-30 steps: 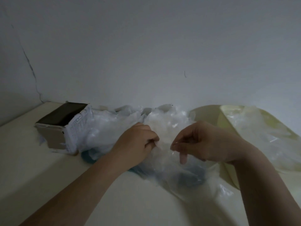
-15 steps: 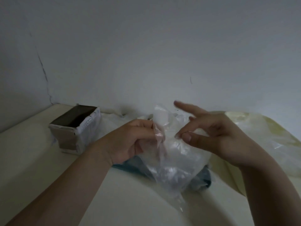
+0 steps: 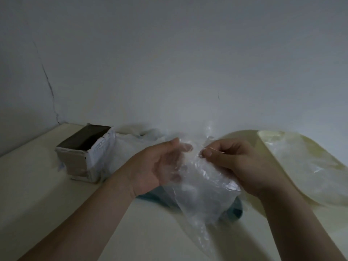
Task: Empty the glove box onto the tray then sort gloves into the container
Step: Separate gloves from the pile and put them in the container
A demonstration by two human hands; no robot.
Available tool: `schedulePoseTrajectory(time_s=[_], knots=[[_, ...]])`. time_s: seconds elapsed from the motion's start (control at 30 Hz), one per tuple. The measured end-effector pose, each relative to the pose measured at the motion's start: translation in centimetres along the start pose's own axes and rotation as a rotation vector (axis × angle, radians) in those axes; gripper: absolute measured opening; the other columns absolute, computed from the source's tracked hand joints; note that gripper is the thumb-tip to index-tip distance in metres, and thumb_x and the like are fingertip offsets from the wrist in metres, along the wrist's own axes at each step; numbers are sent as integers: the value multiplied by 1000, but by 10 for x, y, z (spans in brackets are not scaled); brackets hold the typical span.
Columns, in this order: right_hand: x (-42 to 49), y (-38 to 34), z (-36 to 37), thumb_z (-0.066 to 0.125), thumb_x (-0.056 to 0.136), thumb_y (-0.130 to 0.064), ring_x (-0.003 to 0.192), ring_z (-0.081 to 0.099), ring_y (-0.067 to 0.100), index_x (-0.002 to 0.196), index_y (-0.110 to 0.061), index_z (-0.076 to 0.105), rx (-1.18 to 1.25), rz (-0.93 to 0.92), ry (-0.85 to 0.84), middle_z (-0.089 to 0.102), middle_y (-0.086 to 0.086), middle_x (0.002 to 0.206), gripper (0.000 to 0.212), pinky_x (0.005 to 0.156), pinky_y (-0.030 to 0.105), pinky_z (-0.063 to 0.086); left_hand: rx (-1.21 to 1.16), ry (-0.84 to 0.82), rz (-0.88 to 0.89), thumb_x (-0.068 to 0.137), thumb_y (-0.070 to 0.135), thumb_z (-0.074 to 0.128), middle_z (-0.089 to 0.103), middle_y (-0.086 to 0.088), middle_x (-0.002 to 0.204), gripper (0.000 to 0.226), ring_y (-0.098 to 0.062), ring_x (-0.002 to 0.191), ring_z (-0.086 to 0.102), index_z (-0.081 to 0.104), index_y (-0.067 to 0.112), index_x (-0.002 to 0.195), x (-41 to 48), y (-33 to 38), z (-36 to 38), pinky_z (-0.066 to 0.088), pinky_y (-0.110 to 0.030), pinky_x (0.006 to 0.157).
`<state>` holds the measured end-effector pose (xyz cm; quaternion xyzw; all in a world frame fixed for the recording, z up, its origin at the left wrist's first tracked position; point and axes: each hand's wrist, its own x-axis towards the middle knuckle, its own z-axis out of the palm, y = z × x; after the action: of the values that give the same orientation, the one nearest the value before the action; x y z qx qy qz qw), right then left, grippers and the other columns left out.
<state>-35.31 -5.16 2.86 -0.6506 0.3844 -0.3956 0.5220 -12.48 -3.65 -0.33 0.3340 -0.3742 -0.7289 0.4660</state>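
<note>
A thin clear plastic glove (image 3: pixel 203 196) hangs between my two hands above the table. My right hand (image 3: pixel 235 164) pinches its upper edge between thumb and forefinger. My left hand (image 3: pixel 156 166) is turned palm towards the glove, its loosely bent fingers lying under the film. Beneath the glove a teal tray (image 3: pixel 235 210) shows only at its near edge. More clear gloves (image 3: pixel 135 140) lie heaped behind my left hand. The glove box (image 3: pixel 82 147) stands open-topped at the left. A pale yellow container (image 3: pixel 267 147) at the right holds a few clear gloves.
A plain wall rises close behind everything, with a crack running down at the left. The cream tabletop (image 3: pixel 37 194) stretches out in front of the box and towards me. The light is dim.
My left hand has let go its pinch and turned palm open against the glove. My right hand's fingers have curled in and pinched the glove's top edge. The glove now hangs lower.
</note>
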Motion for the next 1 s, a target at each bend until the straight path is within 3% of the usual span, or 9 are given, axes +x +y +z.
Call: schedulePoseTrajectory(time_s=[0.17, 0.23, 0.33, 0.43, 0.6, 0.77, 0.87, 0.93, 1.0], knots=[[-8, -10, 4, 79, 89, -16, 57, 40, 23, 75, -16, 79, -80, -14, -87, 64, 1, 61, 14, 57, 27, 31, 164, 67, 63, 82, 25, 72, 75, -12, 102, 24, -23, 90, 73, 83, 12, 99, -9, 3, 10, 61, -37, 76], [-13, -17, 3, 72, 95, -15, 48, 47, 14, 77, -16, 76, -203, -73, -6, 66, -8, 58, 18, 50, 23, 39, 160, 136, 122, 81, 19, 72, 76, -12, 101, 21, -22, 87, 74, 83, 12, 96, -8, 0, 18, 60, -34, 71], [-18, -28, -9, 68, 99, -21, 45, 54, 16, 83, -13, 73, -341, -178, 227, 75, -3, 71, 18, 50, 23, 45, 114, 175, 163, 89, 17, 68, 68, -13, 100, 17, -25, 84, 66, 78, 8, 100, -5, 0, 20, 53, -37, 71], [-29, -41, -37, 63, 101, -23, 38, 45, 19, 88, -12, 68, -312, -169, 392, 76, 5, 70, 18, 40, 23, 38, 163, 207, 181, 97, 16, 60, 74, -13, 104, 17, -28, 92, 71, 73, 5, 101, -1, -1, 26, 60, -39, 76], [-47, -63, -99, 59, 101, -31, 42, 31, 19, 93, -19, 67, -470, -79, 403, 75, 7, 67, 16, 43, 21, 28, 234, 209, 227, 106, 12, 51, 75, -22, 115, 21, -38, 104, 73, 69, 1, 105, 5, 8, 57, 65, -44, 84], [-56, -63, -170, 57, 101, -33, 35, 39, 8, 91, -23, 66, -741, -10, 488, 75, -1, 64, 17, 47, 22, 37, 375, 117, 281, 106, 13, 51, 74, -26, 113, 17, -36, 90, 76, 64, 3, 110, -2, 21, 101, 65, -45, 80], [-40, -47, -198, 56, 100, -38, 57, 60, 0, 90, -28, 66, -939, 38, 530, 73, -8, 63, 17, 69, 32, 54, 406, 27, 312, 96, 19, 56, 74, -25, 115, 16, -38, 91, 76, 65, 6, 100, -12, 31, 123, 65, -43, 74], [-25, -35, -208, 54, 100, -44, 78, 67, 11, 93, -33, 64, -1051, 56, 553, 73, -9, 71, 17, 79, 35, 56, 430, -43, 313, 93, 20, 56, 74, -21, 119, 17, -40, 97, 76, 63, 6, 98, -16, 36, 141, 64, -42, 71], [-11, -23, -211, 53, 101, -45, 90, 68, 21, 102, -35, 66, -1141, 68, 560, 73, -8, 92, 17, 78, 33, 51, 448, -116, 302, 91, 19, 57, 73, -18, 124, 15, -42, 104, 74, 65, 7, 95, -14, 40, 158, 64, -42, 69]])
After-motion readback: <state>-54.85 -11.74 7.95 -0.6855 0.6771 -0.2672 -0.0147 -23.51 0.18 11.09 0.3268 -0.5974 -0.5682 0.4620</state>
